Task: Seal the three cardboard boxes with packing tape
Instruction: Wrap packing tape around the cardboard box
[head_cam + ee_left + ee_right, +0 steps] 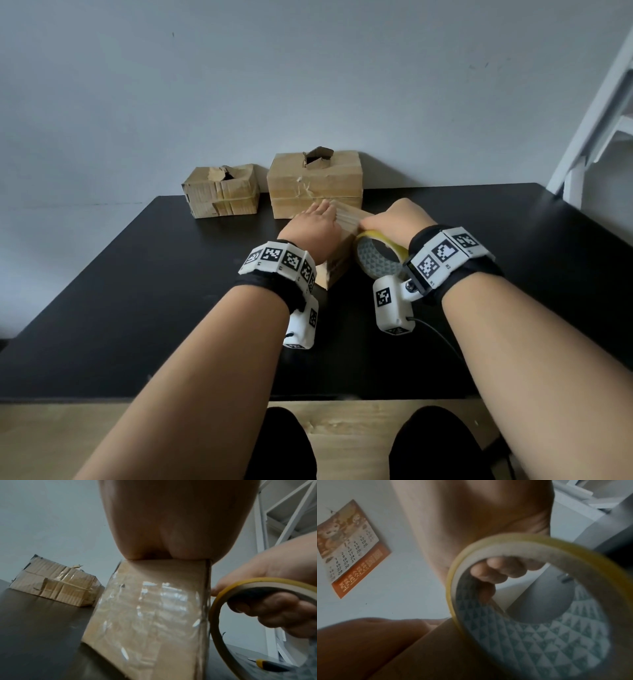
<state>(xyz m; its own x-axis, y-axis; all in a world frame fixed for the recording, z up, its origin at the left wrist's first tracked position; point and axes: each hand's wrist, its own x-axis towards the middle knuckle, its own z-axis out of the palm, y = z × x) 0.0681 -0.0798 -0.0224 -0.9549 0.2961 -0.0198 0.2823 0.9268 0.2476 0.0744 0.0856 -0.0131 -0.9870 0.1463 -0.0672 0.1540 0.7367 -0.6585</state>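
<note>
A small cardboard box (347, 217) stands mid-table, and its near face (150, 608) is covered in shiny clear tape. My left hand (317, 222) lies flat on the box top with straight fingers; its palm (171, 520) presses on the top edge. Just right of the box, my right hand (400, 219) grips a yellow-edged tape roll (376, 263), with its fingers (496, 572) curled through the core. The roll (221, 601) is close against the box's right edge. Two more boxes, a small one (221, 195) and a larger one (315, 185), stand by the wall, each with a torn top.
The black table (137, 291) reaches to the grey wall. A yellow-and-black utility knife (264, 662) lies on the table to the right. A white frame (589, 130) stands at the far right. A calendar (349, 547) hangs on the wall.
</note>
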